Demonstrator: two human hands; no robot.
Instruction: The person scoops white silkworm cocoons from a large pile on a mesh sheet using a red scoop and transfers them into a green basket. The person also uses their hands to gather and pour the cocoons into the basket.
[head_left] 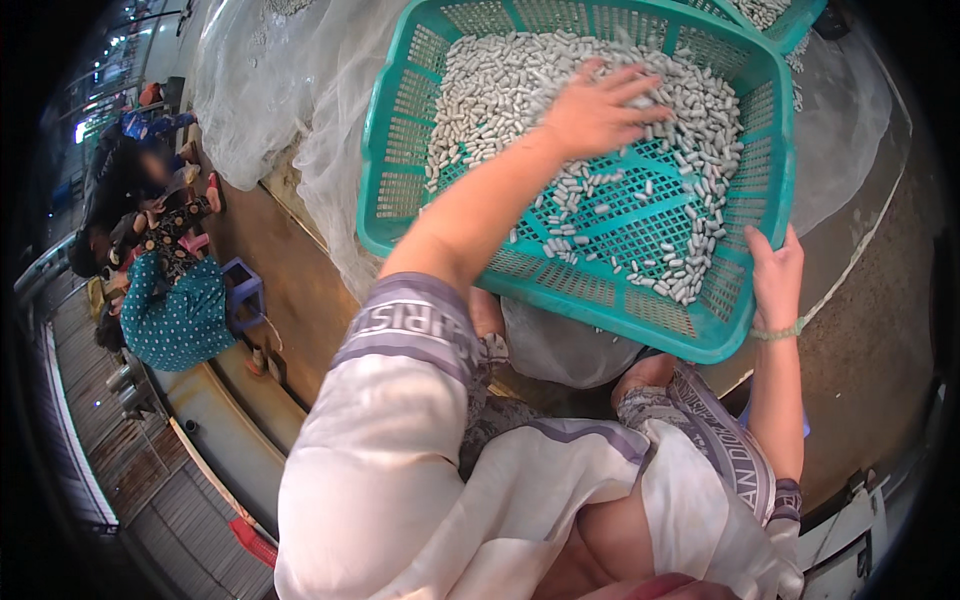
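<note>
A green plastic basket (735, 340) with slatted mesh sides is tilted in front of me. Small whitish-grey, capsule-shaped pieces (490, 90) are heaped along its far and side parts, and only scattered ones lie on the bare mesh nearer me. My left hand (605, 108) reaches over the near rim and rests on the heap, palm down, with its fingers spread and slightly blurred. Holding the basket's right rim is my right hand (775, 275), its thumb over the edge and most other fingers hidden. A beaded bracelet (780, 330) circles the right wrist.
Another green basket (800, 25) with similar pieces stands at the far right. Translucent plastic sheeting (260, 90) lies beyond and beside my basket. Several people (180, 310) sit at the left, near a small blue stool (243, 292). Brown wet floor (255, 225) shows between us.
</note>
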